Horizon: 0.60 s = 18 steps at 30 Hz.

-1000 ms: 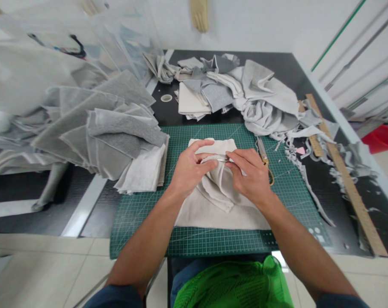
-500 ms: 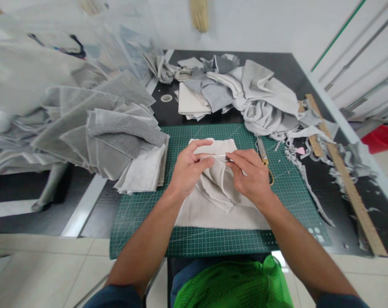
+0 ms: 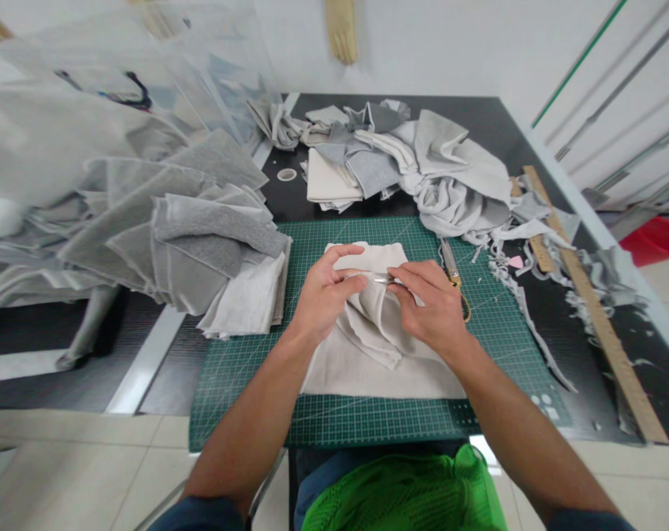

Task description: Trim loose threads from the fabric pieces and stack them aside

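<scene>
Cream cloth (image 3: 378, 380) lies on our green cutting mat (image 3: 245, 402), a gathered fold (image 3: 386, 328) clamped between the fingers of our left hand (image 3: 321, 295). Our right hand (image 3: 431, 301), nearer the slim metal tool (image 3: 379, 278), has its fingers pinched on the three-o'clock end; the long axis runs toward nine o'clock, along the fold's top edge, reaching toward our left fingers.

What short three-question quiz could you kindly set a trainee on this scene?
1. Where do the scissors lie: a) on the mat, b) on the floor, c) on the far wall?
2. True or false: the left hand is spread flat, touching nothing.
3. Fill in: the right hand grips a thin, ____-coloured tool.
Key: 1 a; 2 false, it pinches the cloth; 3 silver.
</scene>
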Each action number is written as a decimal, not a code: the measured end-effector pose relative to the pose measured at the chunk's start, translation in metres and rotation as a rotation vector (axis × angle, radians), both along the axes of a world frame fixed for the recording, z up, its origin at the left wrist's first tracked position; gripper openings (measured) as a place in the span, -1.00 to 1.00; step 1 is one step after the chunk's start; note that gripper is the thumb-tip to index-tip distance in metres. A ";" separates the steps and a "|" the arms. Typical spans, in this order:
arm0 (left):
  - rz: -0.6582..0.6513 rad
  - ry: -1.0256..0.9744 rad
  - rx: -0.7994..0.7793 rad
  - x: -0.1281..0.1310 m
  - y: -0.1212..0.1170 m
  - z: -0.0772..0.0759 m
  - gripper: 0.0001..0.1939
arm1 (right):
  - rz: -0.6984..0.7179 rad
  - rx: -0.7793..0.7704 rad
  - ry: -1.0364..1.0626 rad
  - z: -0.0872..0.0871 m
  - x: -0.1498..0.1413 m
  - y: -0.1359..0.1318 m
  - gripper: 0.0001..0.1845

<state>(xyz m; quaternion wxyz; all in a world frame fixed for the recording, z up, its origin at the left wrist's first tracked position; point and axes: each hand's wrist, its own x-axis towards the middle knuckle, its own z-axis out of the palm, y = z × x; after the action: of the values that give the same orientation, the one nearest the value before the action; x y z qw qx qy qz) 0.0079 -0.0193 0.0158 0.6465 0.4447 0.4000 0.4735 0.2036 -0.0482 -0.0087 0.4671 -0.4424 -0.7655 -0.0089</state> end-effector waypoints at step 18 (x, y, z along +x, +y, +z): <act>-0.083 0.049 -0.014 -0.002 0.000 -0.003 -0.41 | 0.016 -0.013 -0.026 -0.002 0.000 0.001 -0.79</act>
<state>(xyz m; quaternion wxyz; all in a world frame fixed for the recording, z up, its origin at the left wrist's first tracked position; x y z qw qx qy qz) 0.0062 -0.0190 0.0129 0.6587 0.4678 0.4004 0.4325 0.2039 -0.0471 -0.0109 0.4544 -0.4391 -0.7750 -0.0057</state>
